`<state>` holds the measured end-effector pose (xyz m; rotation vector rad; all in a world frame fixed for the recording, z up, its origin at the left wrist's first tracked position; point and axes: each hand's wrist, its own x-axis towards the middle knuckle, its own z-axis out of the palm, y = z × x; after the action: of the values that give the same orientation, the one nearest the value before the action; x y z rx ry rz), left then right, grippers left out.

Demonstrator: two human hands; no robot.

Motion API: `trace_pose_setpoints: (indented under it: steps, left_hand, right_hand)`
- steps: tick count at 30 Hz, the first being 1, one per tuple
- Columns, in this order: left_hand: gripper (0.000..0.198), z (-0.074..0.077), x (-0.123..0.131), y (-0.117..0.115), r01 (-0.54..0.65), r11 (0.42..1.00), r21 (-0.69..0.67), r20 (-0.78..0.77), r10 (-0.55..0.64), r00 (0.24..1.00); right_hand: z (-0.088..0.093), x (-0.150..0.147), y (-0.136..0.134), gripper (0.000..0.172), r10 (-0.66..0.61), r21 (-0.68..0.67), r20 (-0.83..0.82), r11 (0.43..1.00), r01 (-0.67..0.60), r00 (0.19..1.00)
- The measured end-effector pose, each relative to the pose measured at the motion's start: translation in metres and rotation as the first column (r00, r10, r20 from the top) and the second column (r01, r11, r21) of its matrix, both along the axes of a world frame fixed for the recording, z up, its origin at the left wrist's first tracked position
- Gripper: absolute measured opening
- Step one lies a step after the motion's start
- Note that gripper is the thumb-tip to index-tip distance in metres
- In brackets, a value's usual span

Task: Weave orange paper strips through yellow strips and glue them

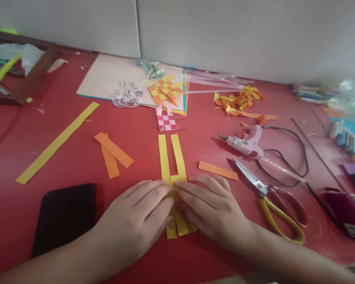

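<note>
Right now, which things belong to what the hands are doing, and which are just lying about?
Likely part of the job:
yellow strips, under the left hand and right hand
orange strips
scissors
pink glue gun

Probably just lying about:
black phone
wooden tray
heap of paper scraps

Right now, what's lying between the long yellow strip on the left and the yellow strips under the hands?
Two orange strips, one overlapping the other, lie there on the red table, as the head view shows.
</note>
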<state>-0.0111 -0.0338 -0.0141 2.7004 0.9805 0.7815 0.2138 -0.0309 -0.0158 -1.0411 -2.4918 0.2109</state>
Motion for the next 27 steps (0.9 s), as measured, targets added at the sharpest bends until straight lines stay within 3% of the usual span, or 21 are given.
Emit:
trace_pose_setpoints:
  steps: [27]
  left_hand:
    - [0.027,-0.0078,0.0027,-0.003,0.021,0.998,0.062,-0.098,-0.015,0.995]
  right_hand:
    - [0.0023,-0.0012,0.0004,0.022,-0.022,-0.046,-0.016,0.999,0.021,1.0]
